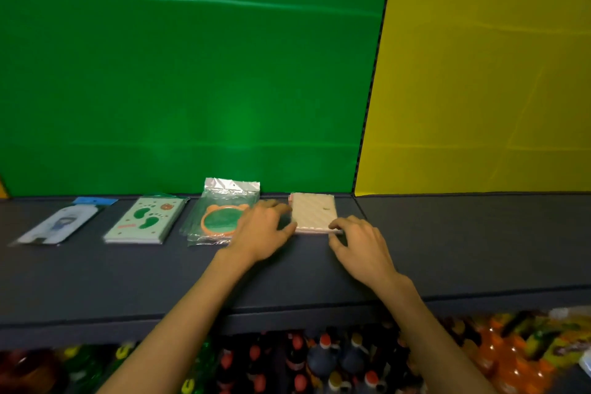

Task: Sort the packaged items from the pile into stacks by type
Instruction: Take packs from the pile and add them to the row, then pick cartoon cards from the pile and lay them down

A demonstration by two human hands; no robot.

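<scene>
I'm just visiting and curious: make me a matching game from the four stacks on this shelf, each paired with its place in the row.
Things:
1. blue-topped pack
2. footprint notebooks
3. round orange-rimmed item in clear bags
4. pink striped stack

Places:
A. between the two hands
B. far left
C. second from left
D. just left of the left hand

Pairs: 1-B, 2-C, 3-D, 4-A

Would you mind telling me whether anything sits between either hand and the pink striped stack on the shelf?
Nothing visible does. The left hand is at the left edge of the pink striped stack and the right hand at its near right corner. The bagged orange-rimmed items lie beside it, partly under the left hand.
</scene>
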